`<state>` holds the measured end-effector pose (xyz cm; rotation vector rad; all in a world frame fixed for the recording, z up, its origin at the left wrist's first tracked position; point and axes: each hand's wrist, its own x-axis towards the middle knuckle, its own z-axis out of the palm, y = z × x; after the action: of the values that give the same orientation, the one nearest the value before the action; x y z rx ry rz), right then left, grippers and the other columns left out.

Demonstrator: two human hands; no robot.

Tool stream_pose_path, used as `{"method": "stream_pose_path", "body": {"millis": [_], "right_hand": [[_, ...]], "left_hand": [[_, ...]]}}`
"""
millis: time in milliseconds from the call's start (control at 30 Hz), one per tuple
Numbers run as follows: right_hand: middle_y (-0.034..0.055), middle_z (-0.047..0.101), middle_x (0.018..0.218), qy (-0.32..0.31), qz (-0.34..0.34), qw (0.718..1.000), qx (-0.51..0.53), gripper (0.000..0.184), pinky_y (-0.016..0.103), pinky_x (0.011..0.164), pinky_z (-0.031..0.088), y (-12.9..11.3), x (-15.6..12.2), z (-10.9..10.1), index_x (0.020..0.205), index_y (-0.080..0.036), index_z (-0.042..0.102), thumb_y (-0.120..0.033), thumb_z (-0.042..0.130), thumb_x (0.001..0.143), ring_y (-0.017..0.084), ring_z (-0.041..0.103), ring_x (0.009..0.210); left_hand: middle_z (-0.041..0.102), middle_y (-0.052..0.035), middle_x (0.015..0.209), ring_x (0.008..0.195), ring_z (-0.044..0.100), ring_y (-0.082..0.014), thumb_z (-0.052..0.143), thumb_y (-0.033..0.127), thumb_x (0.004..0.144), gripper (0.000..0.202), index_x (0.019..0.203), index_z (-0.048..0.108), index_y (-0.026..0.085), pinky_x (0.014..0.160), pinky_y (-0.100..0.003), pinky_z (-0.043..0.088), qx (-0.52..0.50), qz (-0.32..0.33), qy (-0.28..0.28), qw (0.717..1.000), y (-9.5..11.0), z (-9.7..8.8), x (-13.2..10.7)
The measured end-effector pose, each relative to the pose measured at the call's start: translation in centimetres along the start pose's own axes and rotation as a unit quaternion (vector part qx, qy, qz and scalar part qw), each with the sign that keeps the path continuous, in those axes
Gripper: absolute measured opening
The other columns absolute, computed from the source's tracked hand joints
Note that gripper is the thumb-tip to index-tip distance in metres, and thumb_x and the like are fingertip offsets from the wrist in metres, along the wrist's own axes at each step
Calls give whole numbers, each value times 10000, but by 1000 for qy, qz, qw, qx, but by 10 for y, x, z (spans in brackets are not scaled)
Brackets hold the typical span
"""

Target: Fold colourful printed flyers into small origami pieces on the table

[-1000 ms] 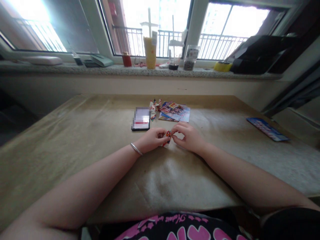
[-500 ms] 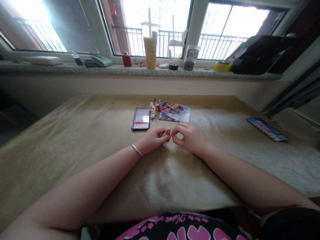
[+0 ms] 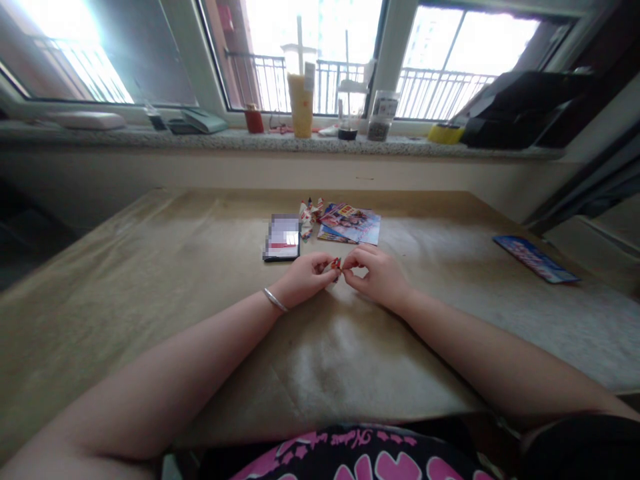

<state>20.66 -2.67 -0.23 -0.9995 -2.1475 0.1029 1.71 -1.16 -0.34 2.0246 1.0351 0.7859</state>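
Observation:
Above the middle of the table, my left hand (image 3: 311, 275) pinches a small folded piece of colourful paper (image 3: 336, 264), red with other colours. My right hand (image 3: 376, 275) has its thumb and forefinger pressed together at the paper's right edge, forming a ring. Most of the paper is hidden behind the fingers, so its exact shape cannot be made out. Just beyond the hands lie a small heap of folded paper pieces (image 3: 307, 215) and a stack of printed colour sheets (image 3: 365, 227). Left of the heap lies a phone (image 3: 283, 245) with a lit screen.
The table (image 3: 200, 240) has a shiny tan cover. A blue printed booklet (image 3: 535, 259) lies at the right. On the windowsill (image 3: 210, 139) stand a tall yellow drink cup (image 3: 301, 107), a red jar (image 3: 254, 120), clear containers, a yellow tape roll (image 3: 445, 133) and a black bag (image 3: 515, 120).
The folded paper has turned slightly between the fingers, and its pale lower part no longer shows. Both hands stay in nearly the same place.

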Motion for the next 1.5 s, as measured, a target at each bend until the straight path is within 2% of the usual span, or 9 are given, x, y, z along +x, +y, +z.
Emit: {"method": "stream_pose_path", "body": {"millis": [67,367,633,833,1267,1500], "right_hand": [[12,601,734,6,7,1000,7,68,274,661,448,0,0,1,723,-225,568,-163,578,747,154,558,732],[40,675,835,-23,-55,997,-55,112,315,739,450,0,0,-4,751,-227,619,-230,547,836,184,564,796],[36,671,831,-15,-31,999,11,78,315,748,457,10,-1,2,766,-235,617,-240,574,831,179,592,817],[28,651,779,-4,-37,999,11,97,295,719,457,8,0,5,731,-219,590,-234,590,827,166,581,776],[41,665,799,6,-115,986,-124,234,271,686,419,1,-1,-2,700,-201,585,-285,512,905,161,534,768],[38,668,800,-4,-129,981,-145,272,269,683,413,2,-1,-3,709,-197,608,-315,492,924,158,524,762]], "left_hand": [[571,5,669,607,474,-103,562,371,787,244,765,620,135,528,-188,375,-15,-2,-5,1000,-2,0,0],[570,13,646,588,495,-101,561,365,774,236,742,600,135,524,-189,385,-41,-14,8,999,-4,1,1],[617,-14,725,643,526,-122,546,406,784,292,800,633,127,567,-207,394,-35,-13,-1,999,-1,0,2],[594,2,685,613,505,-113,553,404,778,278,752,613,134,545,-202,386,-29,-11,14,999,-1,0,2],[592,7,679,604,505,-107,588,437,746,305,774,608,134,561,-203,401,-78,-29,4,997,1,-1,3],[597,4,688,609,502,-105,589,426,751,301,769,617,127,546,-197,397,-62,-36,13,997,2,-1,2]]}}
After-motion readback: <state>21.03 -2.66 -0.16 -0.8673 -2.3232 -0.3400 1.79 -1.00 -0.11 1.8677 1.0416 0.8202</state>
